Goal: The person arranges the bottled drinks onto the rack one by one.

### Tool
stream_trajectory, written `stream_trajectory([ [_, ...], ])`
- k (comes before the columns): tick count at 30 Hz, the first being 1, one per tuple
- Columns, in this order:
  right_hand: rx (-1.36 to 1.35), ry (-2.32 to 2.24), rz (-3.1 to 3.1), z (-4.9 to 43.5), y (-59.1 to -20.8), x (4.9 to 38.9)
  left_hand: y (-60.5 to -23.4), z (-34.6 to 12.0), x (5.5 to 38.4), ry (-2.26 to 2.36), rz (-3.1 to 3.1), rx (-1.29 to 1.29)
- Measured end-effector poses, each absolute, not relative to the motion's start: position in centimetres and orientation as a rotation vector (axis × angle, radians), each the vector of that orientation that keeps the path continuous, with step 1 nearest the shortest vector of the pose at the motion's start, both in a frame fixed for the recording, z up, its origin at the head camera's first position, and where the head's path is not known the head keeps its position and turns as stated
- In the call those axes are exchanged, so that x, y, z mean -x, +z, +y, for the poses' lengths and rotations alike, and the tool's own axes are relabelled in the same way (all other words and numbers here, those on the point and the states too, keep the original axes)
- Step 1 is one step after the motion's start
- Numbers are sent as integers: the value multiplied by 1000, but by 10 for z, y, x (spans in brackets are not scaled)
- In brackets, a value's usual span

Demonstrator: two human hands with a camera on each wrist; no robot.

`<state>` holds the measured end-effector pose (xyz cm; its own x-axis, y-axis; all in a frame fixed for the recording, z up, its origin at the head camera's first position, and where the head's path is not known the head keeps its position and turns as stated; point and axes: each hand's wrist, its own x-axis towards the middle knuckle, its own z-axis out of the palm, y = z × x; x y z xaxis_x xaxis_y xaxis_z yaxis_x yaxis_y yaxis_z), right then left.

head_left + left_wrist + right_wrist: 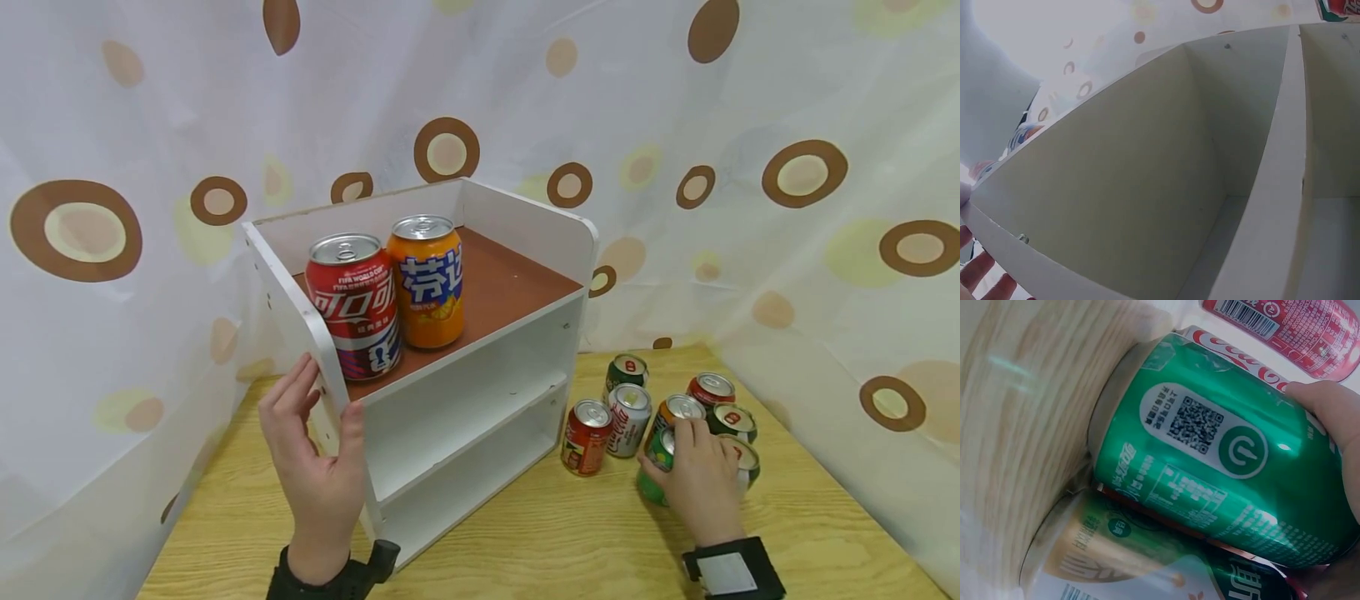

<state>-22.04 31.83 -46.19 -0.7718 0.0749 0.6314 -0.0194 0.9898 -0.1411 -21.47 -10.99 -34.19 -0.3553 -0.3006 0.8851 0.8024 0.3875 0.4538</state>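
Note:
A white shelf unit (457, 442) with a brown top stands on the wooden table. My left hand (318, 462) holds its left side panel, the fingers on the outer face and the thumb by the front edge. On the brown top stand a red cola can (352, 312) and an orange soda can (427, 287), both upright. At the right, my right hand (701, 483) grips a green soda can (1191, 450) from above, its thumb on the near side. The green can is upright among other cans, its base at or near the tabletop.
Around the right hand several more cans stand close together, among them a silver-white can (628, 421), an orange-red can (587, 439) and a green-and-white can (1147, 556). A patterned curtain (510, 83) hangs behind the table (540, 542).

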Motion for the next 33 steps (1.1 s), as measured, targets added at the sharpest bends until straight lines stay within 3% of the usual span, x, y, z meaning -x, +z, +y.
stream_trajectory([
  [13,-145,192,-2397,318,-463,221,-343,-109,216,-1241,-1506,467],
  [33,-109,361,-2451,315,-467,220,-342,-109,215,-1221,-1524,449],
])
